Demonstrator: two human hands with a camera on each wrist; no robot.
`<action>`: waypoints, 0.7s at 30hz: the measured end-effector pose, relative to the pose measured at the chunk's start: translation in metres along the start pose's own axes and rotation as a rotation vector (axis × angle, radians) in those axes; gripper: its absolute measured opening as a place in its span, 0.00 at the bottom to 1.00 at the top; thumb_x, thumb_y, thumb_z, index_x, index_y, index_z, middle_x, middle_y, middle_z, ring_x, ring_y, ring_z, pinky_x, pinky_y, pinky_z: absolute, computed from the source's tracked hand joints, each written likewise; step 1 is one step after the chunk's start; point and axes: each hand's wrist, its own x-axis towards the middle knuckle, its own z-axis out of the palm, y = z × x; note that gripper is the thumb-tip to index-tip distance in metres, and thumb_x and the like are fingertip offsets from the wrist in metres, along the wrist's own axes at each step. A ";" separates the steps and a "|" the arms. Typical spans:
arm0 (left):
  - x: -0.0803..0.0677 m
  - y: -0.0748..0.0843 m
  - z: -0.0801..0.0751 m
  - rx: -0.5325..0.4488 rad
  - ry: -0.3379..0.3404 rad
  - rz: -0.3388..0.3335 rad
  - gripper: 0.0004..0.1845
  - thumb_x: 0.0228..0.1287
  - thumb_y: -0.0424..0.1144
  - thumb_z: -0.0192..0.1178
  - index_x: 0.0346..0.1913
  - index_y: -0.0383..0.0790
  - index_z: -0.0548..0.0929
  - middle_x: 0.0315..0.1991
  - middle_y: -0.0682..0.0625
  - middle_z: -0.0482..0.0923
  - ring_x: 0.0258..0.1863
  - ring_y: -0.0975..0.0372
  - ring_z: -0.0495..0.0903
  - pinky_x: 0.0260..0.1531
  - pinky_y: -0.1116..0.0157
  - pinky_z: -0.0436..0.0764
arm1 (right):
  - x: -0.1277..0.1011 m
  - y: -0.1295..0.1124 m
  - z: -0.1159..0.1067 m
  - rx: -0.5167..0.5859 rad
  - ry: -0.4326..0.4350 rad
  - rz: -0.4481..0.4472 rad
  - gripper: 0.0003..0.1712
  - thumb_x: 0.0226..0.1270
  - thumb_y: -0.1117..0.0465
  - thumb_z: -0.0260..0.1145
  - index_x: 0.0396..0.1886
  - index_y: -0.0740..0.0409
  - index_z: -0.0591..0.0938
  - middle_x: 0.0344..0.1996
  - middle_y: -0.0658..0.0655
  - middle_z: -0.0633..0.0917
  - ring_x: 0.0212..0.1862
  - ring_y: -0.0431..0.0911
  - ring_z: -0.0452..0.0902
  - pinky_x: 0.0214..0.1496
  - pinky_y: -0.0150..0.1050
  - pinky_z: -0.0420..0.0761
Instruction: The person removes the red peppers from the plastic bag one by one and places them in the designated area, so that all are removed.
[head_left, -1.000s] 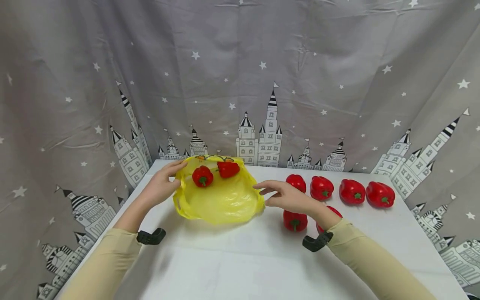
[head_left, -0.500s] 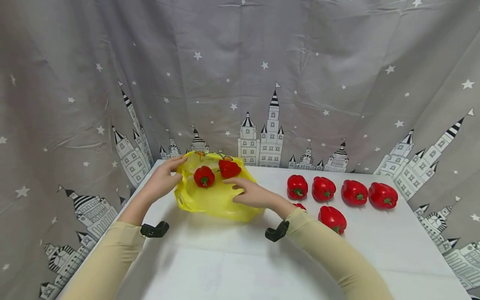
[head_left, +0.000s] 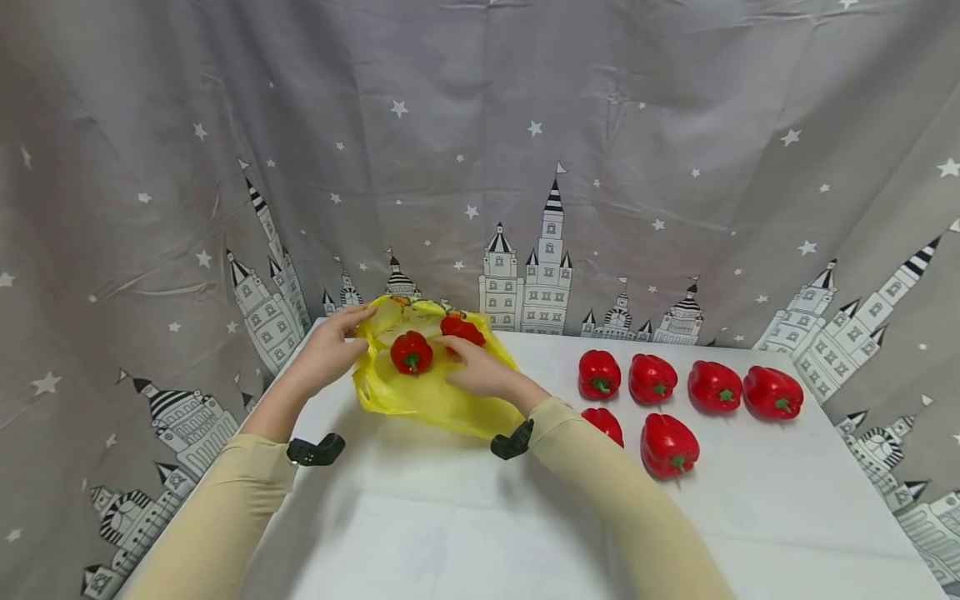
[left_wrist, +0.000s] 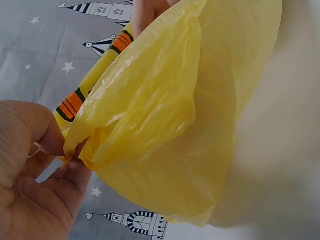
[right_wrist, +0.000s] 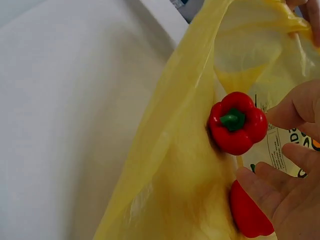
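A yellow plastic bag (head_left: 423,398) lies with its mouth spread toward me. In the left wrist view my left hand (left_wrist: 37,165) pinches the gathered edge of the bag between thumb and fingers. My right hand (head_left: 480,371) reaches into the bag's mouth with fingers apart, holding nothing. Two red bell peppers lie inside: one (head_left: 411,352) with its green stem toward me, the other (head_left: 461,328) farther back and partly covered by my right hand. In the right wrist view, the thumb is right beside the first bell pepper (right_wrist: 237,123), while the fingers overlap the second bell pepper (right_wrist: 249,212).
Several more red bell peppers stand to the right on the white table (head_left: 420,533): a back row including one bell pepper (head_left: 715,387), and nearer ones such as this bell pepper (head_left: 670,446). My right sleeve partly hides one. A grey castle-print curtain (head_left: 420,167) hangs behind the table.
My right hand has moved left from beside the bag into its mouth, over the peppers. The left hand keeps its hold on the bag's edge, and the bag's back edge has risen slightly.
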 end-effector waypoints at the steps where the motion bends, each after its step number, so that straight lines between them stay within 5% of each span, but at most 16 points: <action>1: 0.000 0.000 0.000 0.000 0.001 -0.003 0.34 0.67 0.29 0.50 0.78 0.38 0.64 0.80 0.42 0.54 0.70 0.38 0.64 0.61 0.46 0.77 | 0.004 0.000 0.001 0.003 0.003 0.001 0.40 0.68 0.67 0.60 0.80 0.54 0.63 0.77 0.54 0.64 0.77 0.52 0.59 0.77 0.48 0.61; 10: -0.003 -0.003 -0.002 0.024 -0.013 -0.003 0.34 0.68 0.29 0.50 0.77 0.36 0.65 0.79 0.40 0.56 0.70 0.37 0.65 0.62 0.45 0.75 | 0.033 0.003 0.016 -0.011 0.008 -0.027 0.40 0.65 0.73 0.56 0.79 0.60 0.63 0.76 0.57 0.66 0.77 0.51 0.59 0.77 0.44 0.59; 21: -0.008 -0.008 0.003 0.029 -0.036 0.002 0.33 0.67 0.29 0.51 0.77 0.35 0.66 0.79 0.40 0.55 0.68 0.38 0.67 0.63 0.44 0.75 | 0.051 0.010 0.028 -0.069 0.013 -0.028 0.48 0.59 0.80 0.52 0.81 0.54 0.61 0.78 0.54 0.63 0.78 0.47 0.55 0.79 0.39 0.53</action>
